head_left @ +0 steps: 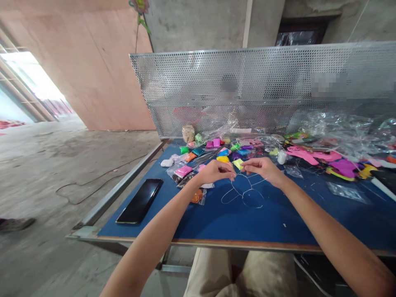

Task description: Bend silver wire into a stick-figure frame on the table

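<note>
A thin silvery wire frame (243,194), bent into several loops, hangs over the blue table between my two hands. My left hand (218,171) pinches it at the upper left, fingertips closed. On the other side, my right hand (261,169) grips the frame's upper right between thumb and fingers. The lower loops spread out below the hands; whether they touch the table I cannot tell. Just behind the fingertips lies a small pale-yellow packet (238,164). An orange clay packet (198,196) rests near my left wrist.
A black phone (140,201) lies at the table's left. Colourful clay packets (184,170) cover the middle back. Pink foam shapes (312,155) and crumpled clear plastic (346,132) pile up at the right. A perforated metal panel (198,78) stands along the back edge of the blue table (222,227).
</note>
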Available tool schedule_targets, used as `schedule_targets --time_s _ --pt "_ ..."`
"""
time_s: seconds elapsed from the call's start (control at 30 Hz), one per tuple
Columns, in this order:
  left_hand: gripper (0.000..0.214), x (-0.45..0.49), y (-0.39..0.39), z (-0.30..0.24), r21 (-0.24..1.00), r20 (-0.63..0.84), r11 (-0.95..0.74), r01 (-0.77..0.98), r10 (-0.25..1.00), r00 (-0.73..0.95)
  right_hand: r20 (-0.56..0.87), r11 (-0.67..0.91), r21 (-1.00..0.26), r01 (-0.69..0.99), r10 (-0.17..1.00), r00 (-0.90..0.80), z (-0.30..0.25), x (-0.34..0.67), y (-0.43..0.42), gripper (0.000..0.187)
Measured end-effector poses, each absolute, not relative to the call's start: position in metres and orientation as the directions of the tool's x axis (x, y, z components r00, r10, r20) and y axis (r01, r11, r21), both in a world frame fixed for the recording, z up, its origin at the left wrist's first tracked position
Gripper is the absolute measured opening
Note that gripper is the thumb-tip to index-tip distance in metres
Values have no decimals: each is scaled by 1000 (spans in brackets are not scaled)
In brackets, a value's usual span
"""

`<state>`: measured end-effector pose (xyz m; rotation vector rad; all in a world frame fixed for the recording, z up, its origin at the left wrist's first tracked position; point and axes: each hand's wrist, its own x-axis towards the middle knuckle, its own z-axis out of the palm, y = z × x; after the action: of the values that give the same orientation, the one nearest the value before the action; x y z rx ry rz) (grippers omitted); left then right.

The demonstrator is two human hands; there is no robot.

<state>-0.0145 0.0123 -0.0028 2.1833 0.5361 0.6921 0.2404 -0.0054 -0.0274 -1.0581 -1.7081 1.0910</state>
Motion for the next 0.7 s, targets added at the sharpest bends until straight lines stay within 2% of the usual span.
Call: schedule_targets --time_s 0.1,0.2,0.3,0.47,0.57,0.7 --pt "31 -13 11 -4 801 277 -583 136 562 779 247 290 -948 131 931 -270 -32 235 -5 33" --pt "33 -11 9 -7 825 259 -552 120 558 789 281 292 -956 12 930 -236 -37 227 -6 39" --pt "35 -10 7 -8 843 247 -529 99 543 803 243 229 -970 -87 943 -229 -39 219 -8 42" --pt "36 -9 5 -8 853 199 -503 142 564 802 137 97 -980 -176 963 -234 -38 210 -12 34" --pt "35 -8 5 -9 858 190 -495 140 557 808 140 106 -981 -165 967 -212 -39 208 -13 32" --pt "34 -8 8 -13 875 184 -471 112 536 824 215 211 -977 -41 960 -181 -41 210 -12 29"
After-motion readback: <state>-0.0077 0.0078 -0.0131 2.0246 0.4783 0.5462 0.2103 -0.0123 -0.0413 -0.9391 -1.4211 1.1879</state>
